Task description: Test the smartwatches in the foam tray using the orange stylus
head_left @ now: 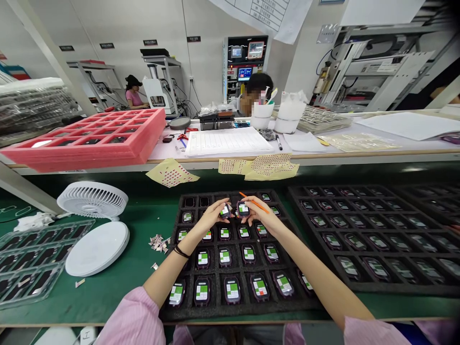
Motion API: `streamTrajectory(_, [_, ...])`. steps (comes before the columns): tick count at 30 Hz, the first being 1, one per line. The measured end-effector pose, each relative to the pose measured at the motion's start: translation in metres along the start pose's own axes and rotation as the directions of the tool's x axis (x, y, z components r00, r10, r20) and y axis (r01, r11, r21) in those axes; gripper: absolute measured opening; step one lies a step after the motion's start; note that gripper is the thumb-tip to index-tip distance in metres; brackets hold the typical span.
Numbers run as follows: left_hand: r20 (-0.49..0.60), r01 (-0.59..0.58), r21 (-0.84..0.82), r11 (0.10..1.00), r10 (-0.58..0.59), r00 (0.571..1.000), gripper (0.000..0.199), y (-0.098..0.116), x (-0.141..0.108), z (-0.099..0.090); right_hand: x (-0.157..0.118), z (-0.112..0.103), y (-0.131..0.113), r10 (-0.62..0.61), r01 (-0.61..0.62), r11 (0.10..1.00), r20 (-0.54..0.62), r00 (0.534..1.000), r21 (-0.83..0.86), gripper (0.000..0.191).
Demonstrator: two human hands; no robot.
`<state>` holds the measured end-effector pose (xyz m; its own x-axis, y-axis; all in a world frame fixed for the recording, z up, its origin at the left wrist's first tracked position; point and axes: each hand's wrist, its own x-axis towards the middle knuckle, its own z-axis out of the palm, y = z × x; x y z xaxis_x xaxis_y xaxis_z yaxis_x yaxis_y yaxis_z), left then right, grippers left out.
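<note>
My left hand (213, 215) pinches a small black device (225, 211) with a green-and-white label, just above a black foam tray (230, 314). My right hand (257, 212) grips a matching device (243, 209) and also holds a thin orange stick (256, 205) that points up and to the left. The two held devices nearly touch at the middle of the tray. Several similar labelled devices (224, 255) sit in the tray's rows beneath my forearms, and my hands hide some of its upper compartments.
A second black foam tray (362, 282) of labelled devices lies to the right. On the left are a white fan (92, 200), a round white disc (97, 248), a clear plastic tray (32, 261) and loose paper strips (157, 243). A pink foam tray (86, 136) stands on the shelf ahead.
</note>
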<state>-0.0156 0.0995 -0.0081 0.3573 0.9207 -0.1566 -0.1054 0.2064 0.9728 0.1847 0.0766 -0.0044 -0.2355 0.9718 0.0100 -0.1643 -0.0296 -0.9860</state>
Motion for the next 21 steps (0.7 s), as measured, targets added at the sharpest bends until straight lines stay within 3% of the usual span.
streamTrajectory(5, [0.021, -0.039, 0.025, 0.999, 0.038, 0.999, 0.039, 0.0018, -0.0037, 0.0009, -0.0011, -0.0025, -0.0003, -0.050, 0.047, 0.998, 0.073, 0.996, 0.034, 0.028])
streamTrajectory(14, [0.053, -0.107, 0.090, 0.990, 0.102, 0.993, 0.047, 0.0009, -0.0034, 0.0016, -0.0025, -0.0007, -0.0022, -0.049, 0.047, 0.999, 0.086, 0.995, 0.017, 0.025])
streamTrajectory(21, [0.041, -0.050, 0.016, 0.999, 0.050, 0.998, 0.039, 0.0002, -0.0032, 0.0008, -0.0038, 0.0011, -0.0030, -0.056, 0.058, 0.998, 0.045, 0.997, -0.031, 0.025])
